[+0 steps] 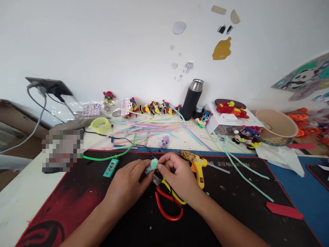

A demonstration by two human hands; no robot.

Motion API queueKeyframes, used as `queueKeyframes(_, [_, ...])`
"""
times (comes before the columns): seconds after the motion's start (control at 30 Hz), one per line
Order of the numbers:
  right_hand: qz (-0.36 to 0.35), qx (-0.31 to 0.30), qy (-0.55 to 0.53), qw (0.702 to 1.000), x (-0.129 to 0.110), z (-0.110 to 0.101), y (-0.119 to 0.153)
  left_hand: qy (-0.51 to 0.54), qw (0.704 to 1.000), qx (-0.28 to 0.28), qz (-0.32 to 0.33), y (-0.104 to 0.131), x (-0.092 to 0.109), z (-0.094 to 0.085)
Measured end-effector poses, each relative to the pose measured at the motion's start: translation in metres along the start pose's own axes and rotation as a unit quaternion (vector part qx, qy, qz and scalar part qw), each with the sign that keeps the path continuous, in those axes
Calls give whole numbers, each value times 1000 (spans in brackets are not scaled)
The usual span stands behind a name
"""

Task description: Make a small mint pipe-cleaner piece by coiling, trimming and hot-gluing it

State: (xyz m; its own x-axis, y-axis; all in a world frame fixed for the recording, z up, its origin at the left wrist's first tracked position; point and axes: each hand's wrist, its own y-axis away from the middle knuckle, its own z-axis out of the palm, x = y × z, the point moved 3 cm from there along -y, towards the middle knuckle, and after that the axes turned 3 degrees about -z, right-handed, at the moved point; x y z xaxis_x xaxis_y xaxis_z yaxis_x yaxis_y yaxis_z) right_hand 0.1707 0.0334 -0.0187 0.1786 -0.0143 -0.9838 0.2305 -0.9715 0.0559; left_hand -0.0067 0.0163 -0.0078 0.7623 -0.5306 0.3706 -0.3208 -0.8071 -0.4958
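Observation:
A small mint-green coil of fuzzy stem (154, 164) is pinched between both hands above the dark desk mat (133, 219). My left hand (130, 181) grips its left side, fingers closed. From the right, my right hand (180, 176) holds it between thumb and forefinger. Beneath the hands lie red-handled scissors (169, 216) and yellow-handled pliers (172, 193), their heads partly hidden. A yellow glue gun (202, 169) rests just beyond my right hand. Left of the hands is a teal packet (111, 167).
Pastel fuzzy stems (144, 128) spread behind the mat. A black thermos (191, 99), a white box (216, 128) and a round bowl (277, 127) stand at the back. Mint stems (246, 176) and a red strip (284, 210) lie right. A green stem (110, 158) crosses the mat's back edge.

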Motion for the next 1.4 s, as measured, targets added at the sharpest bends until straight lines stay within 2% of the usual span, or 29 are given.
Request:
queueKeyframes(0.5, [63,-36,-55,996,8,3,-2,-59,998,-4,32,4,0,5])
queueKeyframes(0.67, [71,-34,-50,996,9,5,-2,-58,998,-16,16,7,-1,8])
queueKeyframes(1.13, [15,-7,9,1000,5,7,2,-87,996,-12,23,4,2,5])
queueKeyframes(1.4, [9,-4,24,1000,2,7,2,-88,995,-12,35,4,3,4])
